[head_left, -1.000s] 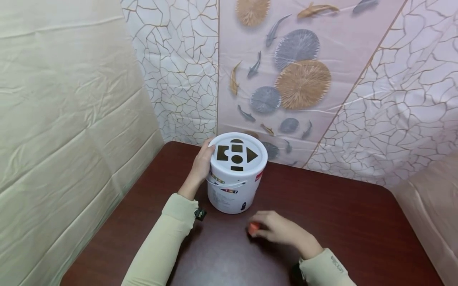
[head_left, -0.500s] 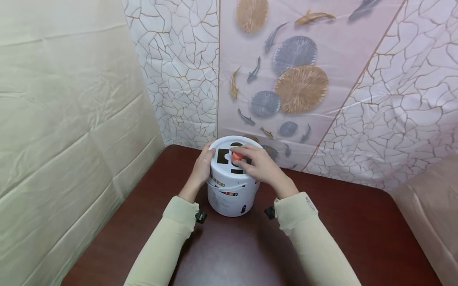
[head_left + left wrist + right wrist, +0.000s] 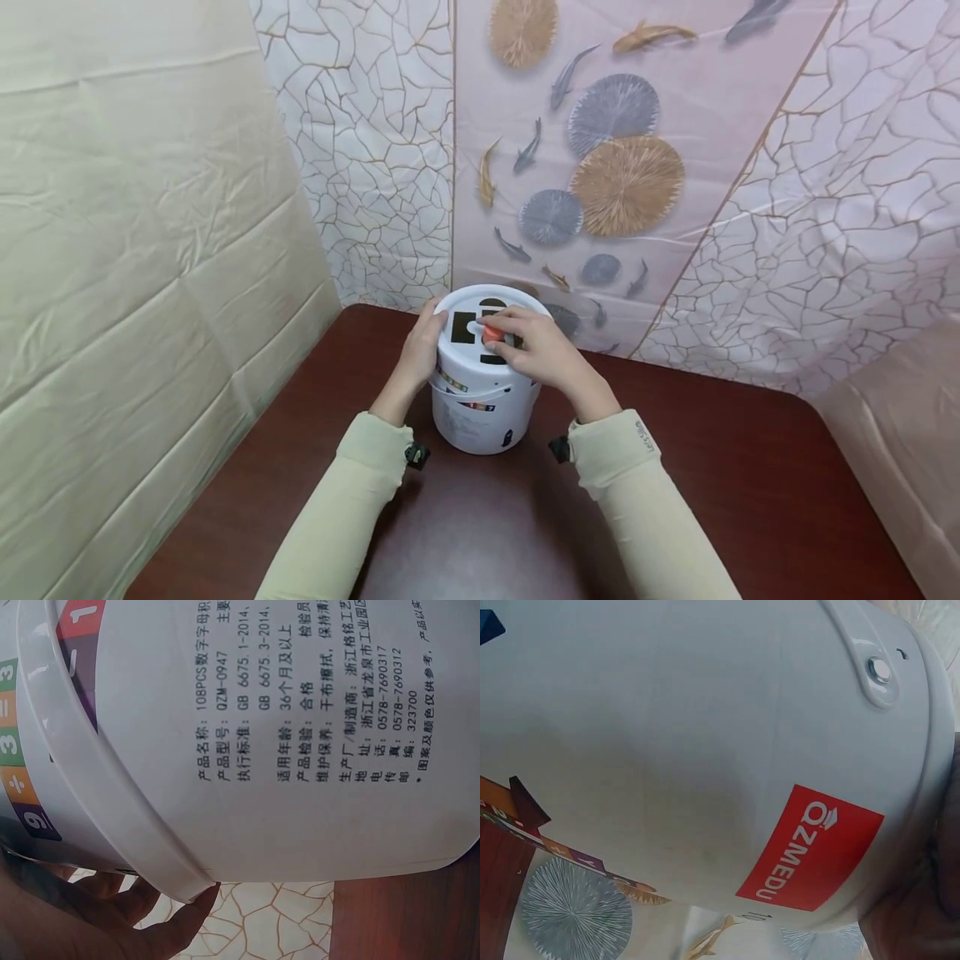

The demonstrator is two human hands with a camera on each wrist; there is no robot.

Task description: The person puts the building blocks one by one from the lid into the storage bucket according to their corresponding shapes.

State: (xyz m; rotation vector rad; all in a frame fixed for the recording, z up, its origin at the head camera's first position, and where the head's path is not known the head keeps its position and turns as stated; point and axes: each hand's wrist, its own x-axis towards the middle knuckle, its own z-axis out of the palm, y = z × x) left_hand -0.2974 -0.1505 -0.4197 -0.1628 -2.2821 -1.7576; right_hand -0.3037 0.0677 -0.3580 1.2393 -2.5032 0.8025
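Observation:
A white bucket [image 3: 480, 429] with printed sides stands upright on the table, topped by a white lid [image 3: 467, 357] with dark shaped holes. My left hand [image 3: 422, 348] holds the bucket's left side, thumb at the lid's rim. In the left wrist view its fingers [image 3: 184, 921] lie along the side near the white carrying handle [image 3: 112, 802]. Above the lid's centre, my right hand [image 3: 546, 348] pinches a small orange-red block [image 3: 492, 333] between thumb and fingers, over the round hole. That hand covers the lid's right part. The right wrist view shows the bucket wall with a red label [image 3: 810, 847].
The dark red-brown table [image 3: 675, 467] extends around the bucket to rounded far corners. Behind it hangs a patterned cloth [image 3: 375, 150] with fish and discs, close to the bucket's back. A plain beige cloth [image 3: 165, 275] borders the left side.
My right hand has carried the orange-red block from low over the table up to the lid's centre. Over the last half second it stays nearly there. The left hand keeps holding the bucket.

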